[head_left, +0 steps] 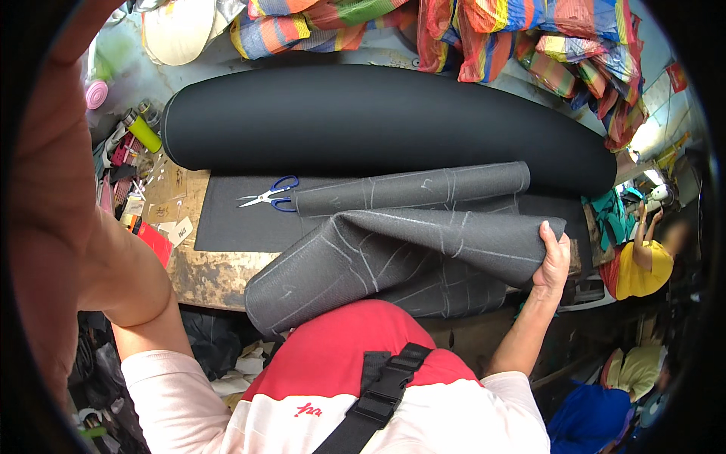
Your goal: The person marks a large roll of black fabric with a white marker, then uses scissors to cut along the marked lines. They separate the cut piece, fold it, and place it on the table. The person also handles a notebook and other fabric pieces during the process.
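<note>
My right hand (553, 257) grips the right end of a dark grey fabric sheet (423, 234) marked with white chalk lines, thumb on top. The sheet is partly rolled and folded; its near left part hangs over the table edge against my body. Behind it lies another rolled stretch of chalk-marked grey fabric (423, 186). My left hand (57, 197) is raised very close to the camera at the left rim, large and blurred, its fingers mostly out of sight. Scissors (274, 194) with blue handles lie with blades parted on flat dark cloth (234, 227).
A thick black fabric roll (378, 117) spans the back of the worn wooden table (215, 276). A green bottle (142, 132), red card (154, 244) and clutter crowd the left. Colourful striped mesh bags (529, 30) lie beyond. Other people, one in yellow (643, 268), are at right.
</note>
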Demonstrator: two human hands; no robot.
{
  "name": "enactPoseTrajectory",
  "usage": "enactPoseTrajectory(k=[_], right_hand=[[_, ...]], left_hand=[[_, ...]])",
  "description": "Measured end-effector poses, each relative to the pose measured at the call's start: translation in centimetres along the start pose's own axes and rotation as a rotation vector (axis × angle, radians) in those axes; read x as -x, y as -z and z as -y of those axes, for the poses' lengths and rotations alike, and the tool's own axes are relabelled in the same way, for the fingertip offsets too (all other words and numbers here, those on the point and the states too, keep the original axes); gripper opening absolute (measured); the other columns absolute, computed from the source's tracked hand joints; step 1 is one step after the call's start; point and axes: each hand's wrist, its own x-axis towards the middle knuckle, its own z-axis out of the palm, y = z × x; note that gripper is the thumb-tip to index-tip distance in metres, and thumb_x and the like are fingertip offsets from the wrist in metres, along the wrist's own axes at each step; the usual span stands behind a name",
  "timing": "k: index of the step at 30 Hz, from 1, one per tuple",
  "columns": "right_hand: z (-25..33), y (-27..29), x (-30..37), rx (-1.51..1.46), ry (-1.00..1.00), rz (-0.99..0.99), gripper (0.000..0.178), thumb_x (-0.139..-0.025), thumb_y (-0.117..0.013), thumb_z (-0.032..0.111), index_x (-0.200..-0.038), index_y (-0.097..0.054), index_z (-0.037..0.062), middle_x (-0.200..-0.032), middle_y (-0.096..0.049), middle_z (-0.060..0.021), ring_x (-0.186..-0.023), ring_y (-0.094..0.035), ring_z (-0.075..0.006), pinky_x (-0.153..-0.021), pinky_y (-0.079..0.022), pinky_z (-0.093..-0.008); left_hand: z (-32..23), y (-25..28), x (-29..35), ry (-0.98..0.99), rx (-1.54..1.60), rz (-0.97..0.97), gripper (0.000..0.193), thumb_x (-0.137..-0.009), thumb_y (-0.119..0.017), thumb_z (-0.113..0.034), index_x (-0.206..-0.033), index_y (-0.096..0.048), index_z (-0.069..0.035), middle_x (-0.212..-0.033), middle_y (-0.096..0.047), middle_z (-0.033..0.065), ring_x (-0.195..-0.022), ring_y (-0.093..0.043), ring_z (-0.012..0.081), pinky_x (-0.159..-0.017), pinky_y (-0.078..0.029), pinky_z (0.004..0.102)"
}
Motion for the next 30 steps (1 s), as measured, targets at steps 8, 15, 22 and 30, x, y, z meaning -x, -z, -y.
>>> enactPoseTrajectory(k=[8,15,22,30], right_hand=[[0.7,-1.0,-1.2,-0.017,0.05,0.346,0.044,-0.07,-0.076,0.015,-0.105,-0.057,-0.001,-0.098,-0.063,-0.0071,-0.09,-0.059,-0.0165,-0.085,-0.043,-0.0296],[0.9,0.0,0.2,0.293,-0.013,0.475,0.073,-0.054,-0.078,-0.002,-0.12,-0.047,-0.002,-0.113,-0.057,-0.0082,-0.108,-0.052,-0.0192,-0.097,-0.037,-0.0326],[2.8,-0.4,-6.3,0.509,0.385,0.024,0.021,-0.068,-0.068,-0.004,-0.089,-0.065,-0.0032,-0.084,-0.065,-0.0031,-0.078,-0.059,-0.0111,-0.076,-0.046,-0.026],[10.4,-6.0,-13.7,0.295,0.704,-0.134,0.03,-0.069,-0.078,0.009,-0.095,-0.067,-0.0022,-0.088,-0.066,-0.0058,-0.076,-0.06,-0.0117,-0.075,-0.047,-0.0243]], left_hand=[[-3.8,-1.4,0.6,0.1,0.04,0.36,0.108,-0.057,-0.08,-0.047,-0.137,-0.027,0.003,-0.131,-0.045,0.0186,-0.116,-0.048,0.0281,-0.093,-0.04,0.0363],[9.9,-3.0,16.9,1.181,-0.583,0.409,0.106,-0.06,-0.082,-0.037,-0.138,-0.023,0.005,-0.129,-0.04,0.0329,-0.122,-0.042,0.0371,-0.101,-0.035,0.0407],[12.1,-6.2,23.5,1.008,0.23,-0.041,0.048,-0.074,-0.072,-0.015,-0.115,-0.054,0.001,-0.104,-0.061,0.008,-0.095,-0.056,0.0187,-0.084,-0.046,0.0346],[11.4,-1.0,6.6,0.217,0.086,-0.325,0.02,-0.081,-0.065,-0.003,-0.101,-0.065,0.001,-0.093,-0.066,0.005,-0.083,-0.06,0.0119,-0.079,-0.046,0.0249]])
